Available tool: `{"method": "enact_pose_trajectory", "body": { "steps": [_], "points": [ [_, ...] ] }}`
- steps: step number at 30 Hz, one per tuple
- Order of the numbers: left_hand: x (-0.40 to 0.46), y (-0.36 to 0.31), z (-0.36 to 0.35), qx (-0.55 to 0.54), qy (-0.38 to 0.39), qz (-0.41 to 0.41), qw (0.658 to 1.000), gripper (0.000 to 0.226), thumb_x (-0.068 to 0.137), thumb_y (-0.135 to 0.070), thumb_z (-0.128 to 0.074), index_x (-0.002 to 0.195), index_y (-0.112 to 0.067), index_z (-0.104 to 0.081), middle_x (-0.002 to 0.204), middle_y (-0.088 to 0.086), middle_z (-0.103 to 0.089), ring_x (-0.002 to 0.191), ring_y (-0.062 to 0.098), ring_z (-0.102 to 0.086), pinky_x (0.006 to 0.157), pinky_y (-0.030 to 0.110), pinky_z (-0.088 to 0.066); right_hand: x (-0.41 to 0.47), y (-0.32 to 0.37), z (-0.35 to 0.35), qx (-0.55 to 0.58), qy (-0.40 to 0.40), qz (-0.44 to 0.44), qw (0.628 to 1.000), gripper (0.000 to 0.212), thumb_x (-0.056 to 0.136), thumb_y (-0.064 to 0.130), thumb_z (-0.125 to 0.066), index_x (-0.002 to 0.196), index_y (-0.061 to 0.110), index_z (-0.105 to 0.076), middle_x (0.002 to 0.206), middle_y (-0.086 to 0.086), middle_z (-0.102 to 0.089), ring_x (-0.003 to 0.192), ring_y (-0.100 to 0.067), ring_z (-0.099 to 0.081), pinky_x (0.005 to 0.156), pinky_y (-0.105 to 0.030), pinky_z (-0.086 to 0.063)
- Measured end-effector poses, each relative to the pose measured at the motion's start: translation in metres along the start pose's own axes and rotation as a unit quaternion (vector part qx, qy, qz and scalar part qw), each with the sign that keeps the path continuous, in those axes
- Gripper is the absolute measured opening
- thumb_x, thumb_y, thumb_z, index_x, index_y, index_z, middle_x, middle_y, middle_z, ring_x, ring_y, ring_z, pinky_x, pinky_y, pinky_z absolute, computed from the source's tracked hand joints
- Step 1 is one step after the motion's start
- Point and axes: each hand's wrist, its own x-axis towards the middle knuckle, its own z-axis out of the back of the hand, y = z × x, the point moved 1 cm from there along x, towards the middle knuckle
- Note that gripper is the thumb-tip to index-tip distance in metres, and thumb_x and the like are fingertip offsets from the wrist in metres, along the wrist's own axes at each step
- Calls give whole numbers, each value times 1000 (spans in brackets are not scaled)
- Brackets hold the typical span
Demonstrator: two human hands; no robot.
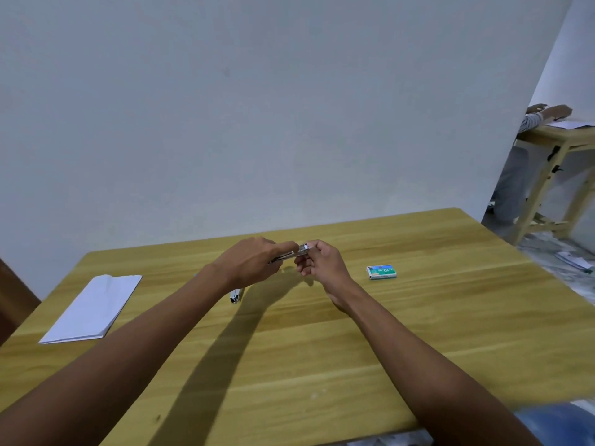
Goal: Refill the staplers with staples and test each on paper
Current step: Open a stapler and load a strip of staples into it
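I see the stapler held above the wooden table, its long axis running left-right, tipped up rightward. My left hand grips its body; my right hand pinches its metal end. One staple box, one paper stack, one second stapler. Plain white wall behind.

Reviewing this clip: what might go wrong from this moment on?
Both hands, left hand and right hand, pinch the small stapler in mid-air above the table, so staples might drop. The second stapler lies half hidden under the left forearm and may get knocked.
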Motion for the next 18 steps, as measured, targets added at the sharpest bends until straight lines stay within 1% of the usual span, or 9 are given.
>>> {"method": "enact_pose_trajectory", "body": {
  "steps": [2,4,7,9,10,12,14,16,18],
  "points": [
    [-1,-1,-4,3,28,8,1000,42,94,-16,-45,132,-33,-42,85,7,-60,72,31,-54,59,37,-40,-1,-2,0,-3,4,-10,1000,26,106,17,-39,102,3,-61,76,-11,-67,65,-20,-62,57,-26,-50],
    [1,-1,-5,47,44,10,998,52,92,-11,-43,137,-36,-37,87,7,-57,73,33,-56,56,35,-37,-3,-4,-3,33,9,-29,999,28,106,15,-38,106,0,-61,81,-15,-66,68,-21,-63,59,-27,-52],
    [3,-4,-4,202,7,-40,978,62,88,-2,-51,137,-34,-30,83,8,-53,64,31,-60,46,33,-33,0,-3,-7,199,12,-76,977,27,105,11,-36,113,-1,-59,95,-18,-64,77,-22,-62,63,-26,-55],
    [4,-5,1,323,1,-83,943,61,75,-2,-65,122,-27,-36,75,8,-55,53,25,-58,40,29,-31,4,3,-8,321,13,-109,941,24,103,12,-43,114,1,-61,99,-17,-66,78,-20,-64,63,-24,-55],
    [5,-5,5,365,-12,-100,925,58,70,-2,-68,116,-24,-40,73,8,-56,50,22,-56,38,28,-32,7,8,-9,369,13,-121,921,23,102,12,-44,114,2,-61,100,-16,-67,76,-19,-66,62,-23,-56],
    [10,-2,16,426,-33,-124,896,49,71,-2,-63,112,-22,-45,75,9,-58,52,21,-55,40,30,-36,13,21,-12,445,8,-124,887,25,103,14,-40,115,0,-58,102,-16,-67,73,-20,-72,58,-23,-58],
    [15,1,31,465,-41,-137,873,43,78,0,-56,115,-23,-50,80,12,-60,56,20,-56,44,30,-37,17,34,-16,482,5,-124,867,30,105,16,-35,114,-3,-56,97,-18,-71,71,-22,-74,58,-27,-60],
    [18,5,47,491,-65,-130,859,45,82,2,-41,115,-26,-55,82,10,-64,58,19,-59,45,27,-40,19,42,-23,481,7,-136,866,33,106,17,-33,109,-4,-57,86,-18,-74,71,-23,-74,65,-30,-62],
    [20,6,59,508,-62,-120,851,49,83,0,-33,115,-29,-57,83,8,-66,59,17,-60,45,24,-41,19,46,-30,476,7,-152,866,36,106,17,-32,106,-6,-59,87,-19,-72,76,-25,-72,75,-33,-61]
  ]
}}
